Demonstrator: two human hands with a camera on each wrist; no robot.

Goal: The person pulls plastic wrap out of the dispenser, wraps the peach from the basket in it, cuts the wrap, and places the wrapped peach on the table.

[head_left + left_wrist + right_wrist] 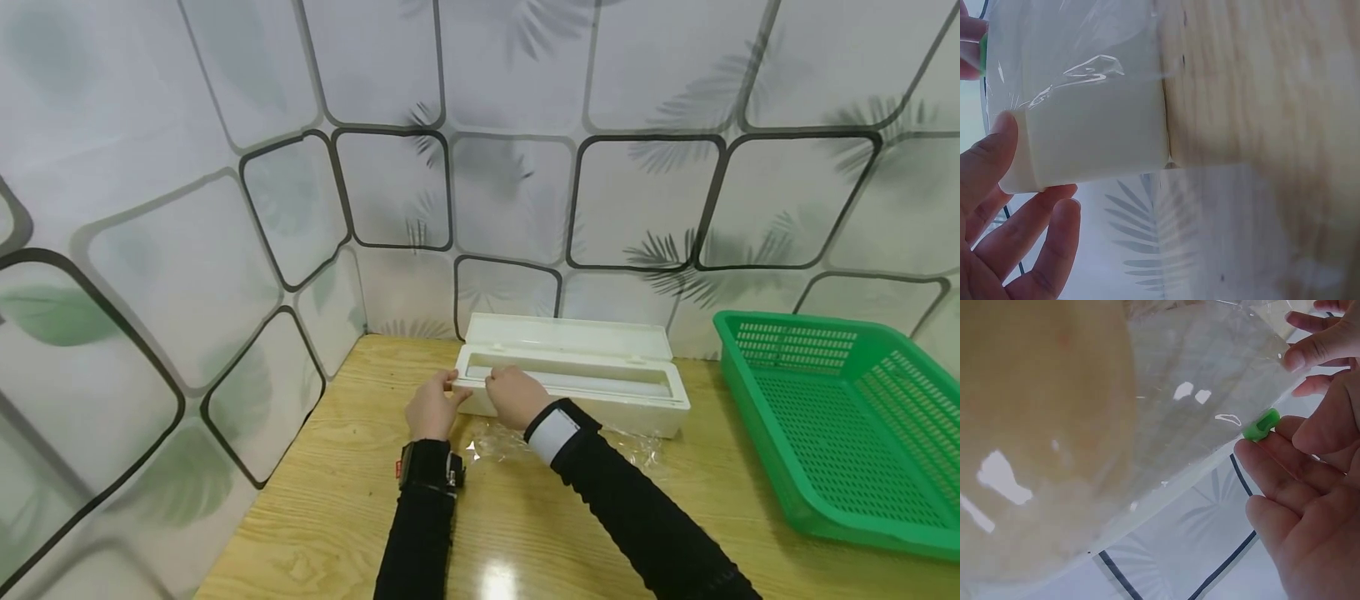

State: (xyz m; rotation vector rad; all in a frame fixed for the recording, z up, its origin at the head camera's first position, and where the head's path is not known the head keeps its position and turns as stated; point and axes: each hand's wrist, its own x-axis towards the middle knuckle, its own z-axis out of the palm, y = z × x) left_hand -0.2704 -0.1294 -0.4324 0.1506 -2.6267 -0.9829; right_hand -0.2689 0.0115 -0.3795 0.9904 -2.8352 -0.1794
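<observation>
A long white plastic wrap dispenser (pixel 637 417) lies on the table with its lid (pixel 570 335) raised and a pale roll (pixel 607 384) inside. My left hand (pixel 433 407) grips its left end, thumb on the front and fingers around the end. Over the front edge, near that end, my right hand (pixel 517 397) pinches a small green slide cutter (pixel 1261 425), which the head view hides. Clear plastic wrap (pixel 495 442) hangs down the front and spreads onto the tabletop; in the left wrist view the wrap (pixel 1091 69) covers part of the dispenser's front (pixel 1097 137).
A green plastic basket (pixel 817 492) stands on the right side of the wooden table (pixel 330 517). Behind the dispenser and along the left rises a patterned wall covering (pixel 510 200).
</observation>
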